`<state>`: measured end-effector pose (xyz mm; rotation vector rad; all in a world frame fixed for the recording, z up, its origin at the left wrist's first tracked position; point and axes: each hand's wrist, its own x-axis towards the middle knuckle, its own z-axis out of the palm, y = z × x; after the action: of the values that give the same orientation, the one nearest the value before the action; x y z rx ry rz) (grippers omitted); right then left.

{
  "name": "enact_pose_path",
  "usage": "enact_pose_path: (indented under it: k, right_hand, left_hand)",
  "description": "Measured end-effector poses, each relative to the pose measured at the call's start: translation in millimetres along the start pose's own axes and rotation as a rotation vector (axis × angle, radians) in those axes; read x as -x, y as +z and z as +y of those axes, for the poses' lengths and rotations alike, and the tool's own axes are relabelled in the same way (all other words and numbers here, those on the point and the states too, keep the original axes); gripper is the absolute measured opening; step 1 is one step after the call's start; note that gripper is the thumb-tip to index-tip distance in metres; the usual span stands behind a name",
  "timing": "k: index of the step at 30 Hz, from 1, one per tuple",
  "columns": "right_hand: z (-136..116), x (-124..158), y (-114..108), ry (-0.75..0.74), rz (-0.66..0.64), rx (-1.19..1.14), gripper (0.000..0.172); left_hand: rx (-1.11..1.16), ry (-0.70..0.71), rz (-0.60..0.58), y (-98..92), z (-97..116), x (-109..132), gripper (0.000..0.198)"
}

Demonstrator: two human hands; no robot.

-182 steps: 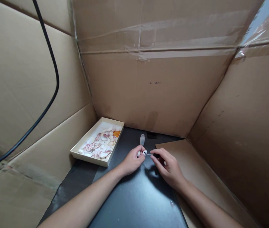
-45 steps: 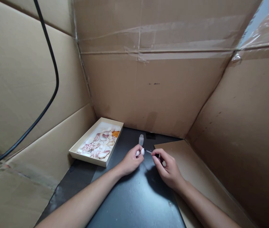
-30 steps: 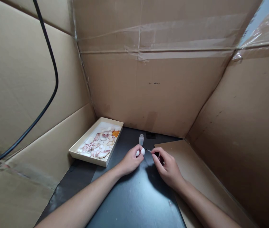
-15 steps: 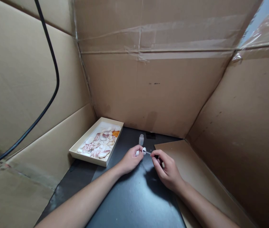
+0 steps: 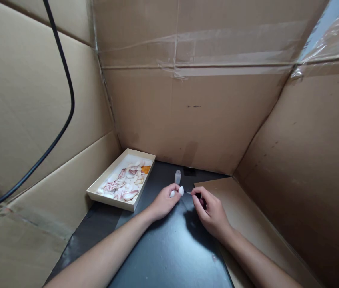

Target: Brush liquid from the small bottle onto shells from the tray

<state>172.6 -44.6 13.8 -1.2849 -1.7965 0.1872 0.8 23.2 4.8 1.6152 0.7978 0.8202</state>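
My left hand (image 5: 164, 203) pinches a small white shell (image 5: 181, 191) between thumb and fingertips, and a second white bit shows between the fingers. From the right, my right hand (image 5: 212, 214) grips a thin applicator brush (image 5: 188, 193) with a dark handle, mostly hidden by the fingers. Its tip is beside the shell; whether it touches I cannot tell. A small translucent bottle (image 5: 178, 177) stands upright on the dark table (image 5: 169, 256), just beyond my left fingertips, its neck uncovered.
A shallow cream box (image 5: 112, 201) at the left holds many white, reddish-patterned and orange shells. A flat cardboard sheet (image 5: 247, 216) lies on the right side. Tall cardboard walls (image 5: 157, 108) enclose the table. A black cable (image 5: 72, 96) hangs at the left.
The brush has drawn slightly right, away from the shell, with my right hand. The shell appears turned a little in my left fingers. Bottle and box stay put.
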Motion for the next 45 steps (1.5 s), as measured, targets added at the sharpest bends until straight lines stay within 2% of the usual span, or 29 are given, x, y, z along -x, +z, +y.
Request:
enact_pose_path:
  k: [4,10,14,25,33,38,43,45]
  right_hand:
    - [0,1,0,-0.054,-0.001,-0.057,0.013]
    - [2,-1,-1,-0.009,0.028,-0.02,0.01]
    - [1,1,0,-0.086,-0.03,-0.108,0.012]
    - [-2,1,1,-0.07,-0.056,-0.109,0.013]
    - [3,0,-1,0.011,0.07,-0.054,0.011]
    - [2,1,0,-0.058,0.022,-0.124,0.013]
    - [4,-1,-1,0.016,0.052,-0.052,0.009]
    - [5,-1,-1,0.002,0.063,-0.066,0.009]
  left_hand:
    - [0.002,0.007,0.019,0.0,3,0,0.032]
    - [0.069,-0.014,0.017,-2.5,4,0,0.032]
    - [0.077,-0.014,0.013,-3.0,6,1,0.031]
    - [0.055,-0.015,-0.038,-2.7,13,3,0.037]
    - [0.087,-0.049,0.01,-3.4,10,2,0.034]
    - [0.131,-0.075,0.0,-4.4,10,2,0.035]
    - [0.153,-0.094,0.003,-3.5,12,3,0.036]
    - [0.138,-0.091,0.005,-3.4,13,3,0.036]
